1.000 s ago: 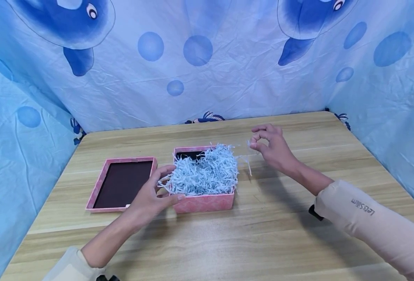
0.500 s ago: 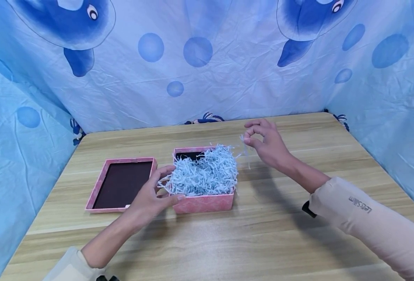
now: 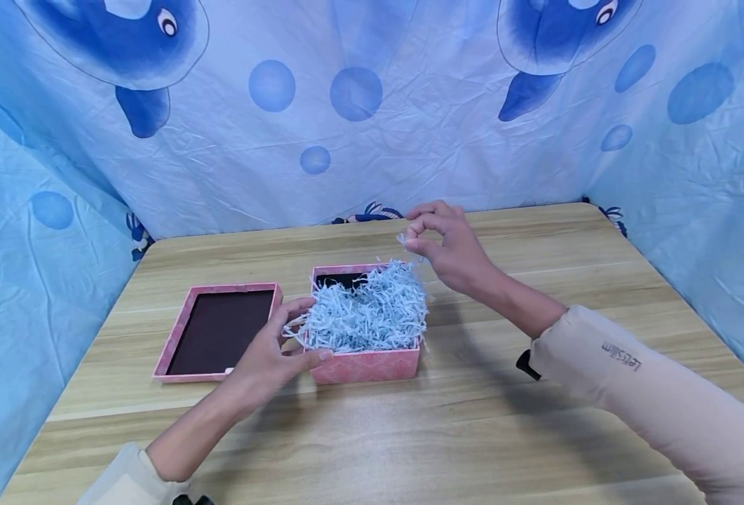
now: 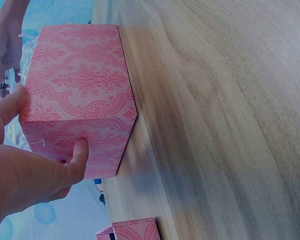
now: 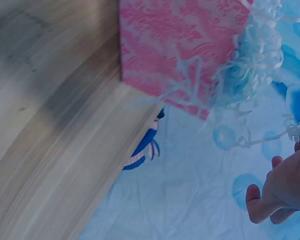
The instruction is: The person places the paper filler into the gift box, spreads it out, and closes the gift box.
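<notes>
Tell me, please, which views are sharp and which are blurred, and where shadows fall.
Head view: sharp, even light, soft shadow on the table beside the pink box. Left wrist view: box sharp, the table's far grain soft. Right wrist view: table and box smeared by blur.

A wooden table (image 3: 472, 435) is seen — on it are set a pink box (image 3: 367, 362) and, just beside, its upturned lid (image 3: 219, 331).

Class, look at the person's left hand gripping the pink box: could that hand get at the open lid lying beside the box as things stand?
Probably yes. The lid lies on the table just left of the left hand, with nothing between them. But the hand holds the corner of the pink box and would have to let go first.
</notes>
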Demonstrator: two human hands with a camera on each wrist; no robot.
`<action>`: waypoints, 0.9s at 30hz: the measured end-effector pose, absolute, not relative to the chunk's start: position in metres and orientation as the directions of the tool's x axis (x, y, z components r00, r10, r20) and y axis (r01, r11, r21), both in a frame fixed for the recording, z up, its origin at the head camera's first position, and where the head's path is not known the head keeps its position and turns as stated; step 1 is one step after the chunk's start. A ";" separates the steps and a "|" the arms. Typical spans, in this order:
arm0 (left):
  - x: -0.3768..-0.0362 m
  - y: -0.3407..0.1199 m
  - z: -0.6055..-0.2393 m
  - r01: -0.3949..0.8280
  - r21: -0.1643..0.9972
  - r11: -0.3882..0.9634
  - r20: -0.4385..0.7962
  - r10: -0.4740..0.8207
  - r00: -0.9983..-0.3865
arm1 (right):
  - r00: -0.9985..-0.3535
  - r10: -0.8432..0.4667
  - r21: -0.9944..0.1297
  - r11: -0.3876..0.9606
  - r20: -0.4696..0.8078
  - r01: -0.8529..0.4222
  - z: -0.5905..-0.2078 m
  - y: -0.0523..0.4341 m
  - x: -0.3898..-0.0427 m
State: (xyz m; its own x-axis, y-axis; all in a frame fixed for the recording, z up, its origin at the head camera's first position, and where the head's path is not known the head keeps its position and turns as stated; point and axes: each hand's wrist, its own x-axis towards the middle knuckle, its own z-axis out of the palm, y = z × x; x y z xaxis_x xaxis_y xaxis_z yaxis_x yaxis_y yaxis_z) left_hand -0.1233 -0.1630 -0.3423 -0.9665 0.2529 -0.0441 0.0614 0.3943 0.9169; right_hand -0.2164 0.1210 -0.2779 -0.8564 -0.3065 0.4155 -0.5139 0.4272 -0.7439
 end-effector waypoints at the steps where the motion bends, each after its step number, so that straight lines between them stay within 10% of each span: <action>1: -0.123 -0.163 -0.342 0.058 0.917 0.395 -0.047 0.250 -0.967 | -0.856 -0.312 -0.748 0.420 0.413 -0.514 -0.277 0.118 -0.216; 27: -0.123 -0.163 -0.341 0.040 0.922 0.384 -0.062 0.249 -0.967 | -0.778 -0.541 -0.740 0.371 0.320 -0.562 -0.298 0.062 -0.200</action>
State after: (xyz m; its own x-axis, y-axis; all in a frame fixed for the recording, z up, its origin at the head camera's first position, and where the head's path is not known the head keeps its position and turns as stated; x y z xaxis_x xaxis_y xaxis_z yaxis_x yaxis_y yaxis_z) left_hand -0.1234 -0.1627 -0.3414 -0.9665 0.2490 -0.0617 0.0401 0.3841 0.9224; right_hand -0.2002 0.0624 -0.2976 -0.7781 -0.5405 0.3199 -0.5617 0.3708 -0.7396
